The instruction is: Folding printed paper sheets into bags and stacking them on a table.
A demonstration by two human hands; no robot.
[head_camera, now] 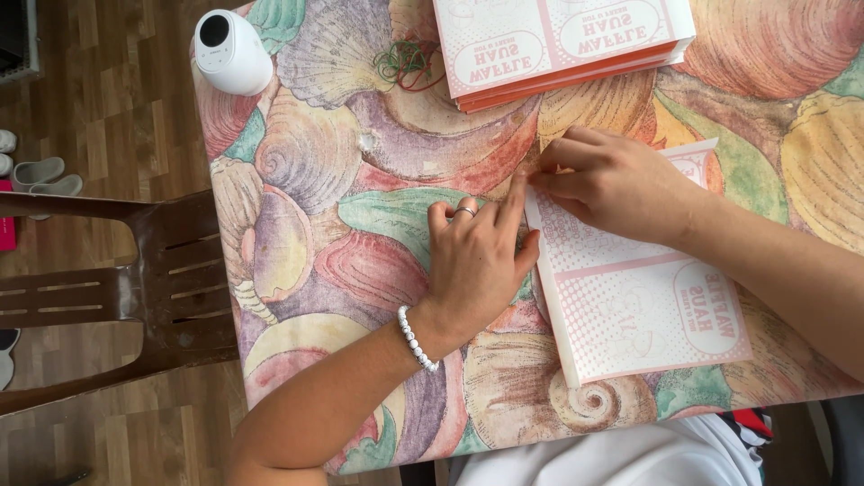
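Observation:
A flat white carton sheet with pink dotted print (643, 301) lies on the shell-patterned tablecloth (360, 135) in front of me. My left hand (477, 256), with a ring and a white bead bracelet, presses its fingertips on the sheet's left edge near the top corner. My right hand (612, 184) rests on the sheet's top part, fingers bent and pinching the same corner edge. Both hands meet at that corner.
A stack of the same pink and white carton sheets (558, 40) lies at the table's far edge. Green and red rubber bands (407, 65) sit beside it. A small white camera (230, 51) stands at the far left corner. A brown plastic chair (135, 288) stands left of the table.

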